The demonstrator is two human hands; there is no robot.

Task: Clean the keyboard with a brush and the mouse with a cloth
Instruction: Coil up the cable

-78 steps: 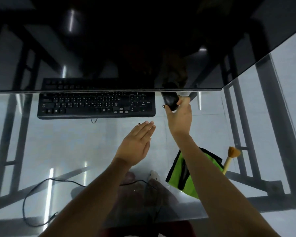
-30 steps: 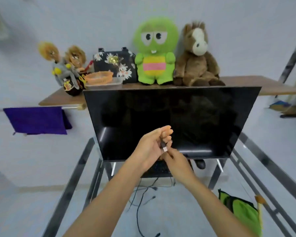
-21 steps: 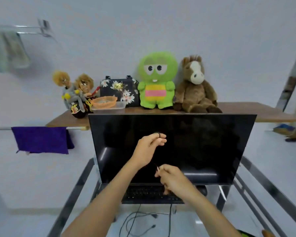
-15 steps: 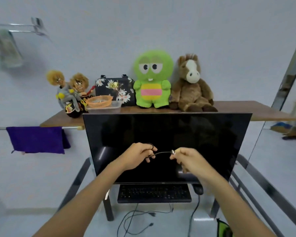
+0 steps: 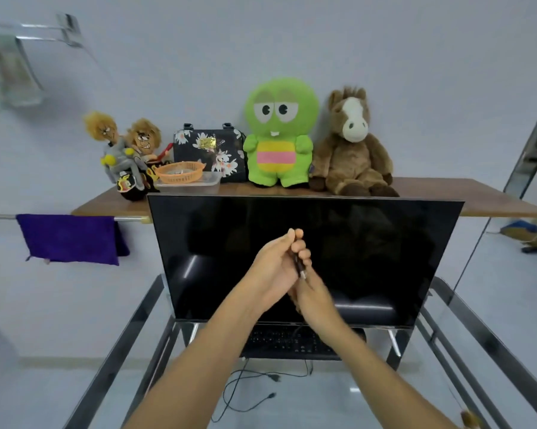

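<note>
Both hands are raised in front of the dark monitor. My left hand [image 5: 276,267] is curled around a thin black cable [image 5: 298,264] with a small metal plug at its end. My right hand [image 5: 312,297], blurred, sits just below and pinches the same cable under the plug. The black keyboard [image 5: 279,342] lies on the glass table under the monitor, partly hidden by my forearms. I cannot make out the mouse. The brush's bristles [image 5: 470,421] show at the bottom right corner. No cleaning cloth is in view on the table.
The monitor [image 5: 369,252] stands on a glass table with a metal frame [image 5: 127,335]. Loose cables [image 5: 245,394] lie under the glass. Behind is a wooden shelf [image 5: 446,193] with plush toys, a floral bag and an orange basket. A purple towel [image 5: 69,238] hangs at the left.
Half a second ago my hands were apart with the cable stretched between them; now they have come together, with the plug in my left fingers. Earlier still, my right hand was at the mouse.
</note>
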